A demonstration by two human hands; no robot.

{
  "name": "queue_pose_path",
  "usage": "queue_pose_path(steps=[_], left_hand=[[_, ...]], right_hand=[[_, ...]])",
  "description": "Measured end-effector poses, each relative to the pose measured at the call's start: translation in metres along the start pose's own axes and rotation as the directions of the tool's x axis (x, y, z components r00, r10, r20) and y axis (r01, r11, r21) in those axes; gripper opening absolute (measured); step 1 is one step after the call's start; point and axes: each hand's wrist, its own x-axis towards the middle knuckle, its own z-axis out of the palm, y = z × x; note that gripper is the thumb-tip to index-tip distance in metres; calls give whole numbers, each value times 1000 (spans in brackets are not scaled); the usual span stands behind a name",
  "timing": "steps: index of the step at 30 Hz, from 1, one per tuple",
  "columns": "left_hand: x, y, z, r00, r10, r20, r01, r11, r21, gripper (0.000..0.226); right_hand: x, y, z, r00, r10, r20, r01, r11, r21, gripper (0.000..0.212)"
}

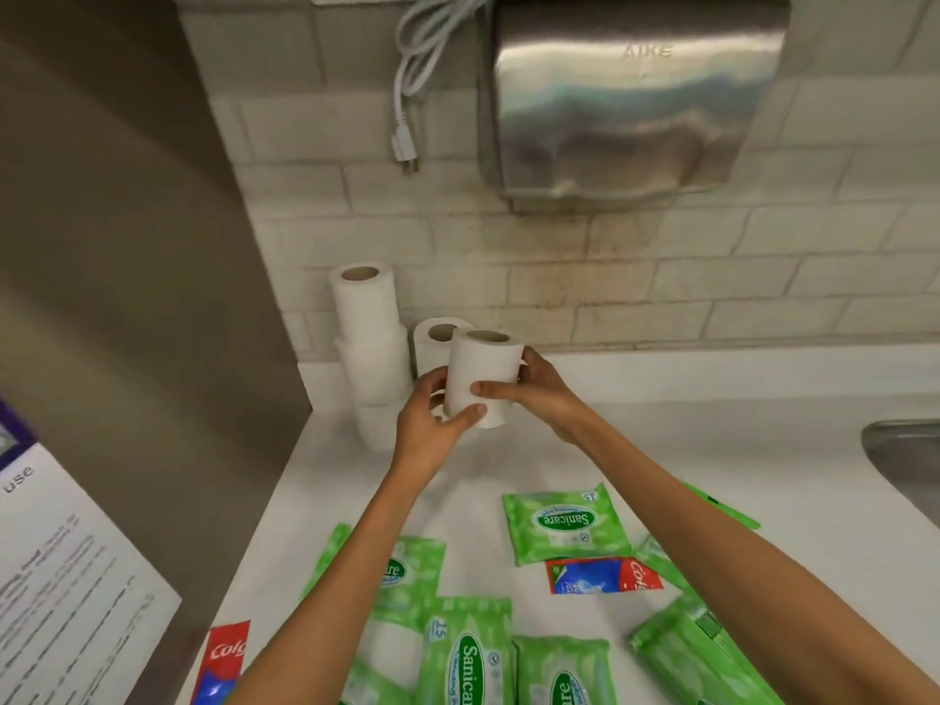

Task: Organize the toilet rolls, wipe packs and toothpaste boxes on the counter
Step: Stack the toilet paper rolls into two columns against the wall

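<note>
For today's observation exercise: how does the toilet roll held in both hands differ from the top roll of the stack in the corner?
The held roll is gripped by the left hand and right hand above the counter; the top roll rests on the rolls beneath it. The held roll leans slightly; the top roll stands upright against the wall. Both are white with cardboard cores facing up.

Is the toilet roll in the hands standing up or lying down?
Upright. The held toilet roll shows its cardboard hole facing up, gripped by the left hand and right hand.
</note>
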Motion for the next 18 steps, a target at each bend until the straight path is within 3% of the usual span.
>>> queue_pose_path(steps=[6,12,18], left_hand=[[32,11,-14,999,47,-17,-45,997,65,54],[41,0,-34,977,13,-212,-5,999,38,37],[38,-27,-47,968,-54,-245,71,996,61,28]], right_hand=[[34,-23,10,994,-96,-42,94,995,-44,69],[83,-45,21,957,-187,-221,153,975,-161,79],[118,-40,32,963,-179,-204,133,967,-218,82]])
